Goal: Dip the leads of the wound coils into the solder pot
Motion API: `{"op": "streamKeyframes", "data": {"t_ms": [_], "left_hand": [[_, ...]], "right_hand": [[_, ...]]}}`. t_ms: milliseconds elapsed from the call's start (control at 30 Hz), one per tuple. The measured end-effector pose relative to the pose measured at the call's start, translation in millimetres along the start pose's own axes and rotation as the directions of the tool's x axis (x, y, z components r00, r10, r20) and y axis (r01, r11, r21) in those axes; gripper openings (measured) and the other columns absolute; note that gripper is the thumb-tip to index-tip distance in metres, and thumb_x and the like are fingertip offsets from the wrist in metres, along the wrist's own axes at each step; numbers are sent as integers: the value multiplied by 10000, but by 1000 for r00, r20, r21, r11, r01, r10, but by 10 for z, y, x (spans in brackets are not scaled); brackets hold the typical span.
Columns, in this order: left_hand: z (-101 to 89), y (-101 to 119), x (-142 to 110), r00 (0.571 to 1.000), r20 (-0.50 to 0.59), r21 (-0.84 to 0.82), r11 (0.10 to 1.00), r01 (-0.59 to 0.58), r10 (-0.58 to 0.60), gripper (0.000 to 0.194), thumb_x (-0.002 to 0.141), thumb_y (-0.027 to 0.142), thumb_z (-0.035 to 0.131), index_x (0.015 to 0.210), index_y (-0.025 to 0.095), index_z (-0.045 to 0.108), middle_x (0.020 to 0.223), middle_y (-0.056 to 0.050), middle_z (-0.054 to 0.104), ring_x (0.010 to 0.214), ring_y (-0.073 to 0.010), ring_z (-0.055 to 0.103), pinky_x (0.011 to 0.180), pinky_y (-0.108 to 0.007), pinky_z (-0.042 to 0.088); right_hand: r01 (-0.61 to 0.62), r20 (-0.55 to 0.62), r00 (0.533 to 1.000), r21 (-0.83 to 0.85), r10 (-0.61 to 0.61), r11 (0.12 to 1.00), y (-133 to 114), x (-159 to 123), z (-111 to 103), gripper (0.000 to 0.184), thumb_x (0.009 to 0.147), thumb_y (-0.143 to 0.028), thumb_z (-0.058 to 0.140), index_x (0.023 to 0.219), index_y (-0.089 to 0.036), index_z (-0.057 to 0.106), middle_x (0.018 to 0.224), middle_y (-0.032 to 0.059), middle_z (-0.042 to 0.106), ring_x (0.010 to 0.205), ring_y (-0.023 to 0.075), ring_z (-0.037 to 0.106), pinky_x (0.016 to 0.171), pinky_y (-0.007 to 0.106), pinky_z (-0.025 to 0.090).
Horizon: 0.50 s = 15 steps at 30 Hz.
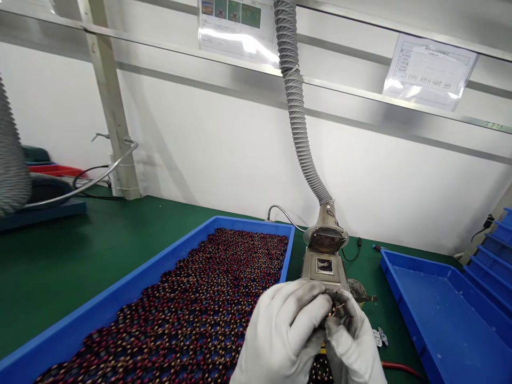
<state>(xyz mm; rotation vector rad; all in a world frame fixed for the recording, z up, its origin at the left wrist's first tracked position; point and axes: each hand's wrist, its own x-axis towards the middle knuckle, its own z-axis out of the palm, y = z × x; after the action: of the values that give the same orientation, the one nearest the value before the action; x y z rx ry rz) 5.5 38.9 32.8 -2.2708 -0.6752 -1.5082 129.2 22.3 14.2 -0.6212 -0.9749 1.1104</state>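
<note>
Wire part, lower ctr of frame: gloved L hand & R hand pinch it, fingers curled nearly closed. Fine handling apparently in hand; next move needs steady fingertips.

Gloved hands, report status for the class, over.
Left hand, right hand: together at small coppery part. Fingers mostly hide it. Loaded blue tray to left.

Can see two sheets in clear sleeves, a left one and a right one, up by the metal rails. Can make out a beige post against the white wall, and farther left, a grey ribbed hose near a red bin. At far right, can spot a black plug.
</note>
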Motion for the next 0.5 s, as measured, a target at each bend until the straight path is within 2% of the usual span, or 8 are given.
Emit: {"op": "streamKeyframes", "data": {"t_ms": [67,167,267,400,500], "left_hand": [[-7,-6,2,999,-14,28,999,-39,39,228,792,88,423,982,153,532,948,-84,646,930,-197,568,768,-355,472],[-15,-13,3,999,-7,26,999,-36,36,182,831,136,422,972,152,535,953,-90,644,930,-203,563,754,-367,473],[-12,-17,-2,1000,13,-42,999,10,-9,159,848,227,466,981,171,533,947,-81,646,910,-203,572,739,-367,487],[-16,-17,6,983,69,-285,941,183,-170,262,758,169,574,1010,230,536,943,-38,649,868,-178,603,720,-317,526],[-27,-13,19,939,179,-504,792,344,-294,248,733,154,582,957,260,607,973,-36,656,866,-177,621,734,-297,539]], "right_hand": [[-7,-25,1000,-23,7,1000,-23,1,19,241,630,-261,736,848,-209,646,894,48,680,841,202,615,752,304,507],[-58,-24,998,-30,57,998,-56,18,4,125,730,-331,636,817,-241,637,857,21,684,817,183,616,682,287,525],[-73,-11,997,-22,72,997,-47,35,-49,188,672,-340,691,815,-228,644,850,37,685,829,200,618,698,298,519],[-78,-51,996,16,79,997,63,42,-114,289,569,-297,776,817,-195,666,831,66,686,786,219,631,733,334,509],[-68,-84,994,51,72,996,181,50,-134,310,528,-259,801,804,-202,672,807,62,689,741,216,638,720,343,513]]}}
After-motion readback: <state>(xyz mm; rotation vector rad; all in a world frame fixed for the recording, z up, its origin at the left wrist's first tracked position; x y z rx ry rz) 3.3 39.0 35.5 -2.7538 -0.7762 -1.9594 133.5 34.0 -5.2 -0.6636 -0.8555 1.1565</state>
